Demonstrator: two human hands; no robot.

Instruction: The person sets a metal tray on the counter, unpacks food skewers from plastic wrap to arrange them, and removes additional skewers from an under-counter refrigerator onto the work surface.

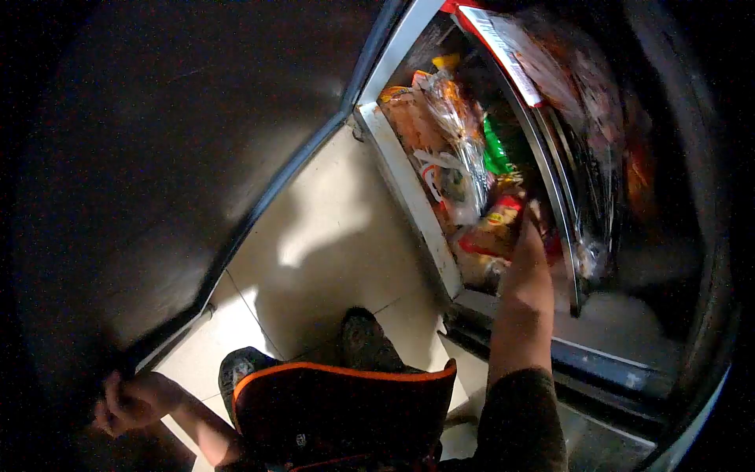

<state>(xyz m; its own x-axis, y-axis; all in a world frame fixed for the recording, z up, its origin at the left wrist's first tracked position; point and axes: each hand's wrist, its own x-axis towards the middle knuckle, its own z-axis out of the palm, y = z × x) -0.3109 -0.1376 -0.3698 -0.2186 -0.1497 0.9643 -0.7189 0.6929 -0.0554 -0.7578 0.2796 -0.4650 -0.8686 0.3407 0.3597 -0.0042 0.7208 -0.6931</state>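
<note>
My right arm reaches into an open compartment [413, 189] filled with packaged goods. My right hand [535, 216] is deep among the packets, close to a red and yellow packet [502, 220], and its fingers are hidden in shadow. Left of it lie a clear plastic bag [464, 130] and a green packet [495, 145]. My left hand [130, 401] is at the lower left near the edge of the dark door, fingers loosely curled; whether it touches the door is unclear.
The dark door [197, 134] stands open on the left. A curved metal shelf edge [550, 165] overhangs the compartment, with wrapped packages [574, 86] above it. Below are the tiled floor [330, 204], two shoes [366, 338] and an orange-edged dark garment [338, 409].
</note>
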